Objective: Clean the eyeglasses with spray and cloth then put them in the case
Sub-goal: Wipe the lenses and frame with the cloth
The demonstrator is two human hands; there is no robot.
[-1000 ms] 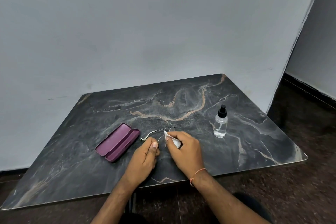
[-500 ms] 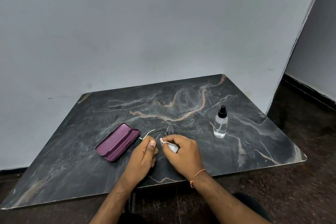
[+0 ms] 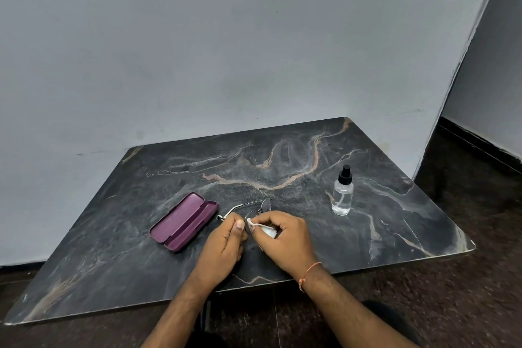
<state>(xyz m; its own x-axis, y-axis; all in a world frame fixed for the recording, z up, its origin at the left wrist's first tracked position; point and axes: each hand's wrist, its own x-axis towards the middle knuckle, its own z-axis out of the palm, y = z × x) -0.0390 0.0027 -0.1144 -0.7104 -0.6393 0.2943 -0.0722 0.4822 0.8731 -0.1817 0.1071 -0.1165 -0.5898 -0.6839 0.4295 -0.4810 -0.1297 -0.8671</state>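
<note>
Thin-framed eyeglasses [image 3: 260, 204] are held just above the dark marble table [image 3: 282, 172], near its front edge. My left hand [image 3: 226, 243] pinches the frame at its left side. My right hand [image 3: 282, 237] grips a small white cloth [image 3: 261, 227] and presses it against the near lens. The far lens and one temple arm stick out beyond my fingers. A purple glasses case [image 3: 185, 220] lies open on the table left of my hands. A clear spray bottle [image 3: 342, 193] with a black cap stands upright to the right.
A grey wall runs right behind the table. The table's right corner [image 3: 471, 247] juts toward a dark floor [image 3: 466, 291], and the front edge lies just under my wrists.
My right hand has slid the cloth leftward and lower across the near lens, toward my left thumb. The glasses tilted slightly. Case and bottle have stayed put.
</note>
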